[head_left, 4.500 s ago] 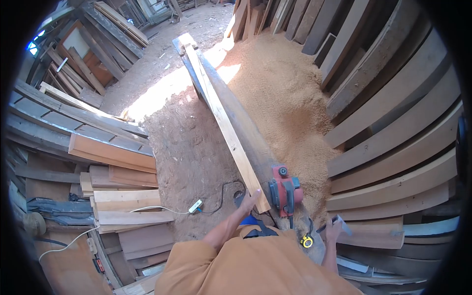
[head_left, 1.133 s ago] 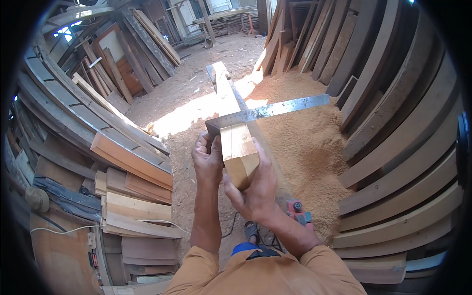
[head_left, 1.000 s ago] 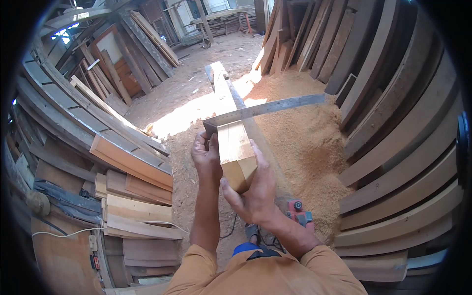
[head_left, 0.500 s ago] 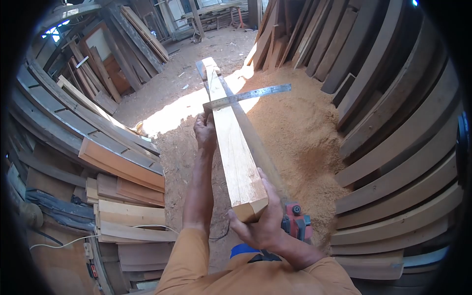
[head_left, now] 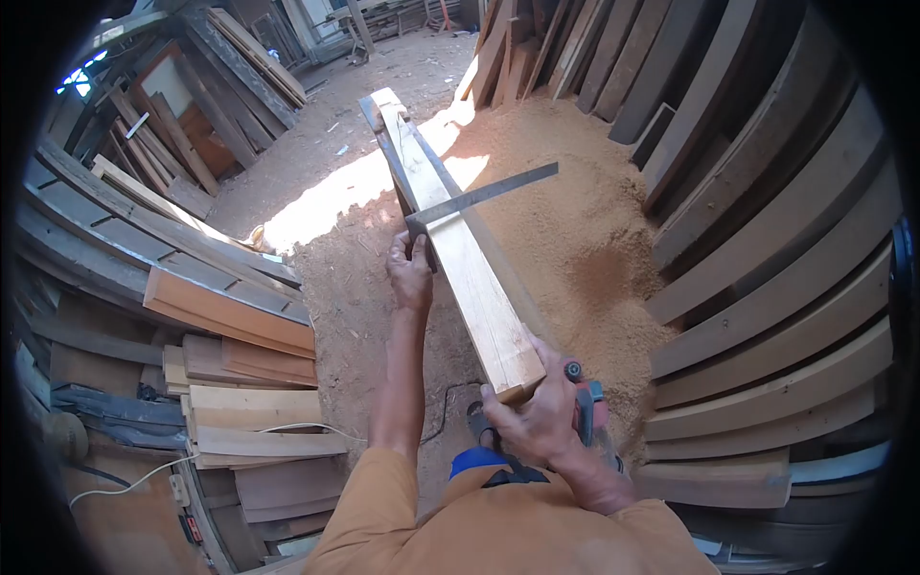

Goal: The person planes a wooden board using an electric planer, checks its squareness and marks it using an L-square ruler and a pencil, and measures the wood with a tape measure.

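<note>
A long pale wooden beam [head_left: 471,292] stretches away from me, its far end over a darker board. Across its top face lies the blade of a metal try square [head_left: 503,184]. My left hand [head_left: 412,275] is closed on the square's stock at the beam's left side, thumb pressed up against it. My right hand [head_left: 539,414] grips the near end of the beam, thumb on the left and fingers along the right side. Close by the right hand is a red and dark power tool [head_left: 592,407], partly hidden by that hand and forearm.
Sawdust [head_left: 585,259] is heaped on the floor right of the beam. Dark boards [head_left: 757,278] lean along the right side. Stacked planks [head_left: 254,407] and a curved slatted frame [head_left: 144,230] line the left. A pale cable [head_left: 297,425] trails over the planks.
The view has shifted, and the beam's near end appears further right and higher. The square's blade has gone from shiny to dark and crosses slightly nearer me. Both hands keep their grip.
</note>
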Action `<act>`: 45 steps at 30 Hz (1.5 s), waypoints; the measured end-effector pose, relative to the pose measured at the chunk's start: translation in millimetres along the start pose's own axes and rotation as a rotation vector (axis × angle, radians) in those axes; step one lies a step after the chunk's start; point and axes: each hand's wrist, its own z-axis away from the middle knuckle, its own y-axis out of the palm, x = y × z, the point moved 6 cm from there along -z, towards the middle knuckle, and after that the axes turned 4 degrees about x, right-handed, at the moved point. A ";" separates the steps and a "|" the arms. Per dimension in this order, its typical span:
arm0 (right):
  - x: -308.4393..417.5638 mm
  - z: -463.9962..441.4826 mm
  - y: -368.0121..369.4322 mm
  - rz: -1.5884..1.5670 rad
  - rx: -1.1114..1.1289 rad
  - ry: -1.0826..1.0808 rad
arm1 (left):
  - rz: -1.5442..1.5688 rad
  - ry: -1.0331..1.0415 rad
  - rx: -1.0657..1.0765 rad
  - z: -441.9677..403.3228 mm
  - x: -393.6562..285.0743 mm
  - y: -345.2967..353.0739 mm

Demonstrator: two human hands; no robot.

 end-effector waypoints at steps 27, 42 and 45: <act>-213.1 158.0 16.6 0.568 0.431 0.658 | 0.073 -0.184 -0.271 160.3 24.3 -120.4; -289.3 209.4 -49.1 -0.183 0.113 0.879 | -0.231 -0.773 0.059 355.8 124.8 -43.8; -267.4 190.0 -62.6 -0.139 0.151 0.697 | -0.163 -0.891 0.129 391.7 148.2 -20.7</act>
